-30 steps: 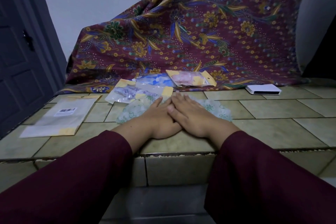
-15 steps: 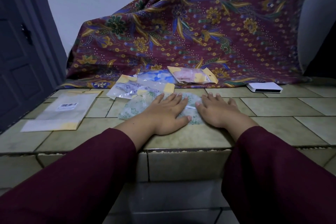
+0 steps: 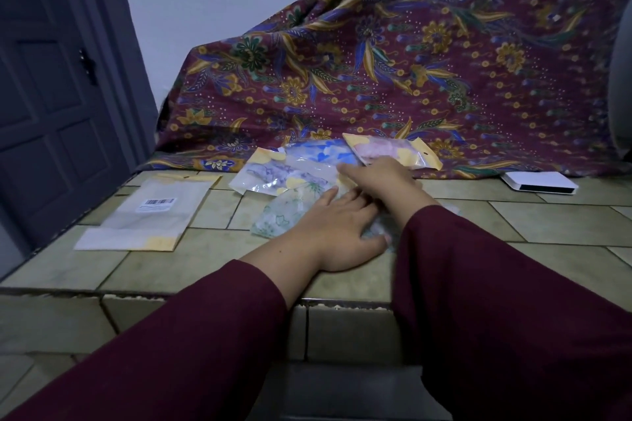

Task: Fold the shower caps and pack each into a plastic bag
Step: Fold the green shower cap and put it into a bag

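Left hand [image 3: 337, 234] lies flat, palm down, fingers straight and spread, pressing on the green floral shower cap [image 3: 285, 215] on the tiled bench [image 3: 547, 225]. The cap sits near the front edge of the bench, partly covered by the hand and by the right forearm; its left portion shows uncovered.

Right hand [image 3: 378, 178] reaches forward past the left — fingers extended and relaxed, not curled round anything, fingertips at the lower edge of the pink packed bag [image 3: 393, 154]. Whether they actually touch it — cannot tell.

Packed bags at the back of the bench, against the patterned cloth [image 3: 410, 61]: the pink one with yellow ends, a blue packed bag [image 3: 316, 152] just left of it and overlapping, and a purple packed bag [image 3: 273, 176] lying in front of the blue one, touching the green cap's far edge.

Empty plastic bag [image 3: 150, 215] with a barcode label lies flat to the left, well apart from the cap. White box [image 3: 540, 182] at far right by the cloth's hem. Dark door [image 3: 51, 96] on the left.
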